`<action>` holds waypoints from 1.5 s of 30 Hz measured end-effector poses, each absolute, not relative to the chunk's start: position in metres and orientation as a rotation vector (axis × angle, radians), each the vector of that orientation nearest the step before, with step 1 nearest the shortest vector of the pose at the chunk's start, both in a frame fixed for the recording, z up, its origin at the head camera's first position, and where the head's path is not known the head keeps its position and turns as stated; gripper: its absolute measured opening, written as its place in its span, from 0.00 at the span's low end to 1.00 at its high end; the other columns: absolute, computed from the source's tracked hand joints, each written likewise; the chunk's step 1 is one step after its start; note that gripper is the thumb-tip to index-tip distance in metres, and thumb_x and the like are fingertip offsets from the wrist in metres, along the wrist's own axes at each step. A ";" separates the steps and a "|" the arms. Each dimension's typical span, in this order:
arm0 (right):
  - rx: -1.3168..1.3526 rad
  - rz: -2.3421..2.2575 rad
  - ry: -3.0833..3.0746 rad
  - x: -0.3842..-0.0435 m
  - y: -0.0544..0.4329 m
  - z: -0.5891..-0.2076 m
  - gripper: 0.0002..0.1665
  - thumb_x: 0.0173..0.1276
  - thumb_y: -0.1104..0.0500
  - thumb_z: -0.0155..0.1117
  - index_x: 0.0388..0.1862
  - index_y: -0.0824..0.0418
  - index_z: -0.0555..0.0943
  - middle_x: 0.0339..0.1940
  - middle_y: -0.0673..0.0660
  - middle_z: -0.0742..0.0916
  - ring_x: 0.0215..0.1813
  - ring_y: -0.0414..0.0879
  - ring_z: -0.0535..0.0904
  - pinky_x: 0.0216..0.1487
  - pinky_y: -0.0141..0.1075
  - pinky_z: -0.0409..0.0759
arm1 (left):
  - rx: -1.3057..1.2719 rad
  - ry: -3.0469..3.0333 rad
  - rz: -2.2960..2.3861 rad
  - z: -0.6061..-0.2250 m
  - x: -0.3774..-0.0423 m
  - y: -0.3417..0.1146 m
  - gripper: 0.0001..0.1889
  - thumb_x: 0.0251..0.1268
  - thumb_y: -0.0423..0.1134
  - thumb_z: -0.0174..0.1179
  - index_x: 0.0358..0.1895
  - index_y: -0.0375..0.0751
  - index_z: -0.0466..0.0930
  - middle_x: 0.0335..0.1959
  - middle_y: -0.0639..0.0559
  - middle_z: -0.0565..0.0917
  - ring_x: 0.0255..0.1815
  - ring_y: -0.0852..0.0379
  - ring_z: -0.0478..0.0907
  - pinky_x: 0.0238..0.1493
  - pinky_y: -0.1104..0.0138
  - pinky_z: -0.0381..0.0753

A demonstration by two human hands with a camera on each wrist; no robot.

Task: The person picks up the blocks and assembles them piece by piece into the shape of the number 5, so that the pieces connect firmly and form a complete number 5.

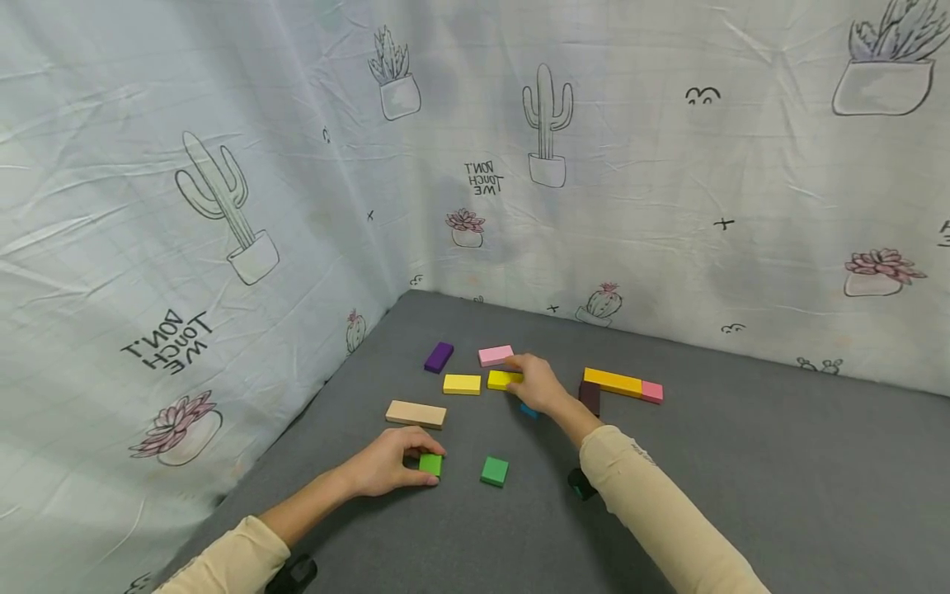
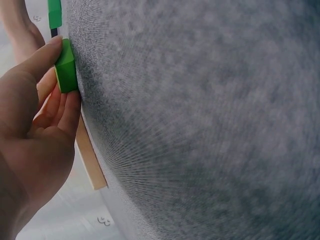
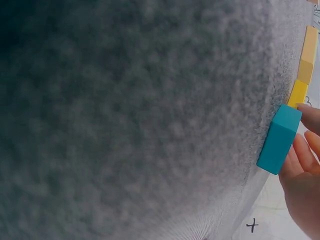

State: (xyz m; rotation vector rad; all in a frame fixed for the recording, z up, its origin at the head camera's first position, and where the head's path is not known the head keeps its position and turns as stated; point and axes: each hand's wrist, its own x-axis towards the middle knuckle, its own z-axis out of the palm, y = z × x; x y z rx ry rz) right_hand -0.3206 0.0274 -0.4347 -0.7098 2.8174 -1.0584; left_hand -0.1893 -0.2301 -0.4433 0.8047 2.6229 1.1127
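My left hand [image 1: 386, 464] pinches a small light green block [image 1: 430, 465] between thumb and fingers, down at the grey tabletop. In the left wrist view the thumb rests on one end of this green block [image 2: 67, 67] and the fingertips on the other. Farther away, my right hand [image 1: 544, 384] grips the right end of a bright yellow block [image 1: 502, 379], its thumb and fingers on either side. A blue block [image 1: 529, 410] lies just below that hand, partly covered by it; in the right wrist view this blue block [image 3: 280, 140] hides part of the fingers.
Between the hands lie a beige plank [image 1: 416, 414], a pale yellow block [image 1: 462, 384] and a darker green block [image 1: 494, 471]. Purple [image 1: 439, 357] and pink [image 1: 495, 355] blocks lie behind. Rightward, a dark brown block [image 1: 590, 398] meets a long orange-yellow block [image 1: 612, 381] with a coral block [image 1: 651, 392] at its end.
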 end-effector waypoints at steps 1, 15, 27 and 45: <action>-0.714 -1.058 2.812 -0.321 0.027 -0.434 0.25 0.63 0.69 0.66 0.60 0.70 0.75 0.56 0.65 0.79 0.59 0.57 0.74 0.59 0.46 0.72 | 0.803 2.623 1.112 -0.443 -0.189 -0.230 0.18 0.57 0.42 0.69 0.49 0.40 0.81 0.45 0.55 0.80 0.46 0.59 0.77 0.49 0.66 0.78; -0.748 -1.024 2.755 -0.322 0.027 -0.435 0.28 0.60 0.70 0.68 0.61 0.68 0.76 0.56 0.63 0.80 0.57 0.55 0.75 0.58 0.44 0.73 | 0.801 2.622 1.107 -0.443 -0.189 -0.230 0.18 0.57 0.42 0.69 0.50 0.41 0.81 0.46 0.55 0.80 0.45 0.60 0.77 0.49 0.66 0.78; -0.921 -0.912 2.779 -0.319 0.024 -0.437 0.25 0.61 0.68 0.68 0.59 0.68 0.77 0.54 0.63 0.82 0.55 0.55 0.76 0.57 0.47 0.73 | 0.802 2.621 1.098 -0.443 -0.189 -0.231 0.18 0.57 0.43 0.69 0.51 0.41 0.81 0.46 0.56 0.80 0.46 0.61 0.77 0.49 0.67 0.78; -0.403 -1.979 1.542 -0.316 0.075 -0.412 0.31 0.78 0.66 0.43 0.75 0.70 0.47 0.72 0.67 0.56 0.73 0.57 0.52 0.70 0.46 0.54 | 0.799 2.615 1.121 -0.442 -0.189 -0.231 0.18 0.57 0.42 0.69 0.50 0.40 0.81 0.45 0.55 0.80 0.46 0.59 0.78 0.49 0.66 0.78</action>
